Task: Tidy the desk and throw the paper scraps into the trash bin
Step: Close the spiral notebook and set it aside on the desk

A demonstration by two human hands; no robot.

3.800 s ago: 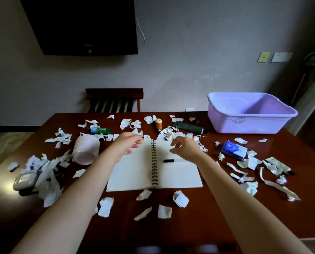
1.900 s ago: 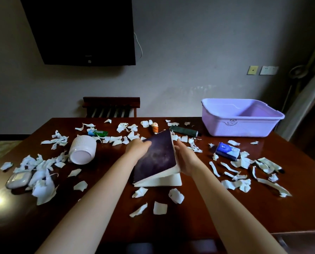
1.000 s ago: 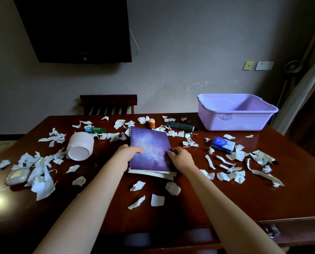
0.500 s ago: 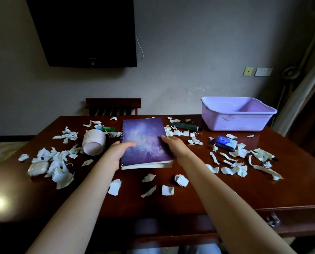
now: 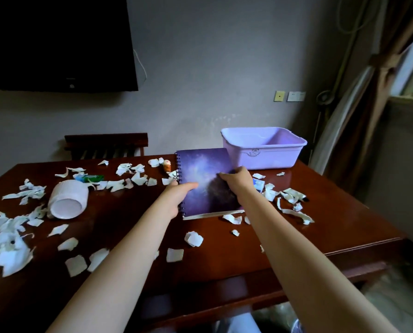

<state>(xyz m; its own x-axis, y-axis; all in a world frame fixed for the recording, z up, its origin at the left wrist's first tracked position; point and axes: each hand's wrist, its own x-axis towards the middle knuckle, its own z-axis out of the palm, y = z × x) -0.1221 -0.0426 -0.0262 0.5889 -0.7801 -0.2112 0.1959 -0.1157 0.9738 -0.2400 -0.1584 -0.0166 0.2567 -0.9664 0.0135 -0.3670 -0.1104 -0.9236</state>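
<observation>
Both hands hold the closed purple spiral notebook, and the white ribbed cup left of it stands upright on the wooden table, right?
No: in the head view the white ribbed cup lies on its side on the wooden table. The left hand and right hand do hold the closed purple spiral notebook.

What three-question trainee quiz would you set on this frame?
1. True or false: the white cup stands upright.
2. Which hands grip the purple notebook? A left only; B right only; C both.
3. Fill in: the lilac tub stands at the desk's far ____ corner.
Key: 1 false, it lies on its side. 2 C, left hand and right hand. 3 right.
</observation>
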